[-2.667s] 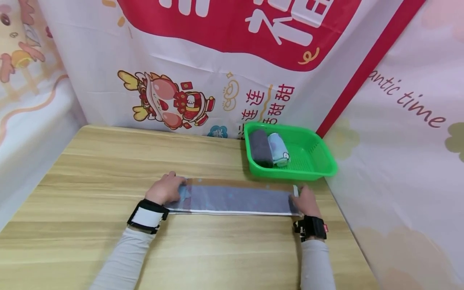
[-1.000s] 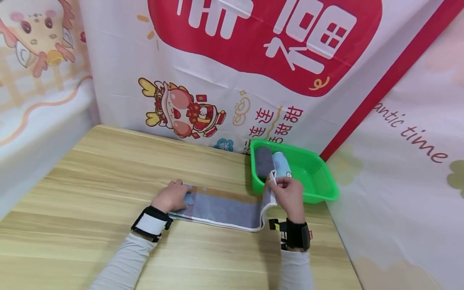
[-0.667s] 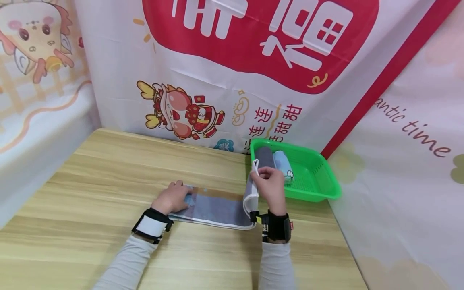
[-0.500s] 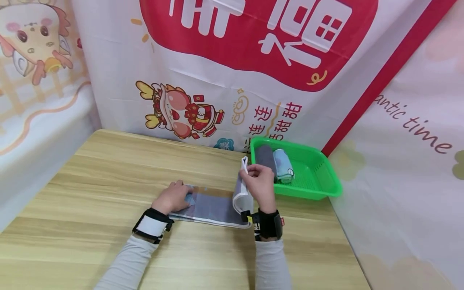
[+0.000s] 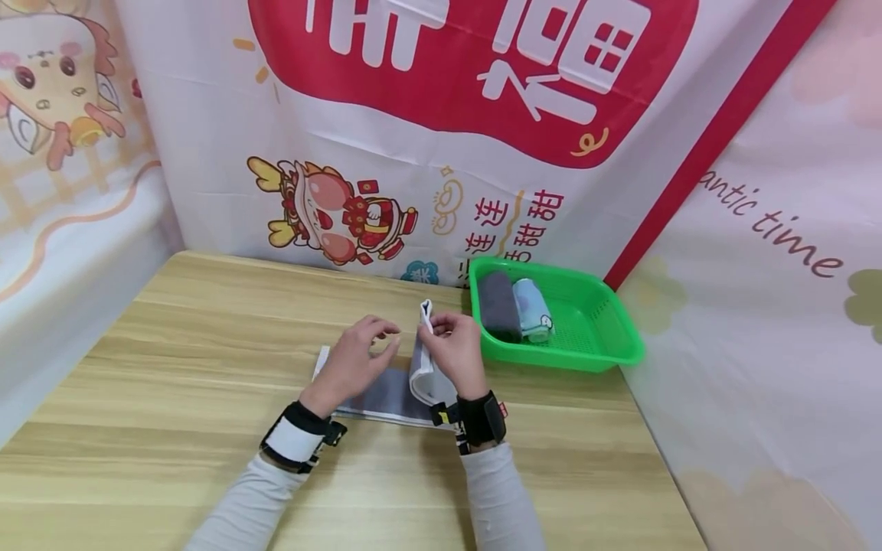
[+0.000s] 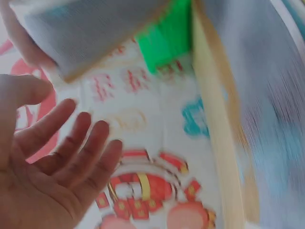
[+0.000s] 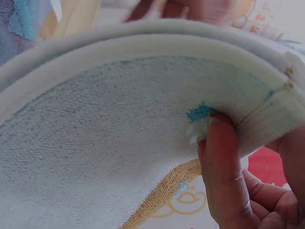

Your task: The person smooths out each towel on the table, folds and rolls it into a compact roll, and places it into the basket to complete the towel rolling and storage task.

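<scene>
A folded towel [image 5: 389,394], grey-blue with a tan band and white hem, lies as a long strip on the wooden table. Its right end is lifted and curls over to the left. My right hand [image 5: 456,348] pinches that raised end between thumb and fingers; the right wrist view shows the fingers [image 7: 224,167] on the pale cloth. My left hand [image 5: 354,363] hovers over the strip's left part, fingers loosely bent and holding nothing. In the left wrist view the left hand [image 6: 57,162] is spread, with the raised towel end [image 6: 95,38] beyond it.
A green plastic basket [image 5: 565,358] stands at the table's back right. In its left part lie a rolled dark grey towel [image 5: 499,304] and a rolled light blue towel [image 5: 532,306]. Printed cloth [image 5: 386,115] hangs along the table's back edge.
My right hand picked up the towel's right end and carried it left over the strip. The left hand, earlier resting on the left end, has lifted off and moved right toward it.
</scene>
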Available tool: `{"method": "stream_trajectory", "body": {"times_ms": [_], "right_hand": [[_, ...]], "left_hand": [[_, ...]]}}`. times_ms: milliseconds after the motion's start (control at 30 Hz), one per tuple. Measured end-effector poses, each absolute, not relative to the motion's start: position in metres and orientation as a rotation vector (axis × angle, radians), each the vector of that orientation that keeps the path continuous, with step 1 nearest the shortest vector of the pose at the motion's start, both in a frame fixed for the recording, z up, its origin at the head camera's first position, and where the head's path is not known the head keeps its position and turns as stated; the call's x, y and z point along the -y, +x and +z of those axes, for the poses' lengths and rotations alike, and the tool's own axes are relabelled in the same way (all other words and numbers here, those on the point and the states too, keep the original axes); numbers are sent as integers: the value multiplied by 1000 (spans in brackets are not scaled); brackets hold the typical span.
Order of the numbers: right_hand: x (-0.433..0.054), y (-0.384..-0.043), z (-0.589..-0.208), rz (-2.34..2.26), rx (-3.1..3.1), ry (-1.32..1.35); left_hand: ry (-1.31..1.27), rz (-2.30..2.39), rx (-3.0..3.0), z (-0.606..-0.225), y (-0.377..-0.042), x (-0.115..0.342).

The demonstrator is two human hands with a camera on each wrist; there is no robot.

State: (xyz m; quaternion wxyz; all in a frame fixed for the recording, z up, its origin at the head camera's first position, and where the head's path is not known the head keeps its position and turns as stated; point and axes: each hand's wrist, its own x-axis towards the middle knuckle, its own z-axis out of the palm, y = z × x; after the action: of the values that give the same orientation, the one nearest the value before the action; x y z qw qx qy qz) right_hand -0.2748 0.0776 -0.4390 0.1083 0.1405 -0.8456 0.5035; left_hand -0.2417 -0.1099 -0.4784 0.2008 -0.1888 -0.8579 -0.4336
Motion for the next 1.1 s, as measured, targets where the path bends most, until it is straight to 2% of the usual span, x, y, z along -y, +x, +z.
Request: {"method": "stream_trajectory", "body": {"times_ms": [167,400,733,1100], "right_hand": [[-72,-274,-439,1485,2479,456],[-72,-270,-435,1542,2447,616],[-69,-274,-435,1613,2641,919],[-98,-292,-442,1133,2883,841]], "left_hand": [[-649,-1382,2288,-476,-238,95],[-657,-1536,2268,-468,-231,93],[-362,-1418,2414,-466,-233,97],[-235,-1437,2379,-445,-227,123]]}}
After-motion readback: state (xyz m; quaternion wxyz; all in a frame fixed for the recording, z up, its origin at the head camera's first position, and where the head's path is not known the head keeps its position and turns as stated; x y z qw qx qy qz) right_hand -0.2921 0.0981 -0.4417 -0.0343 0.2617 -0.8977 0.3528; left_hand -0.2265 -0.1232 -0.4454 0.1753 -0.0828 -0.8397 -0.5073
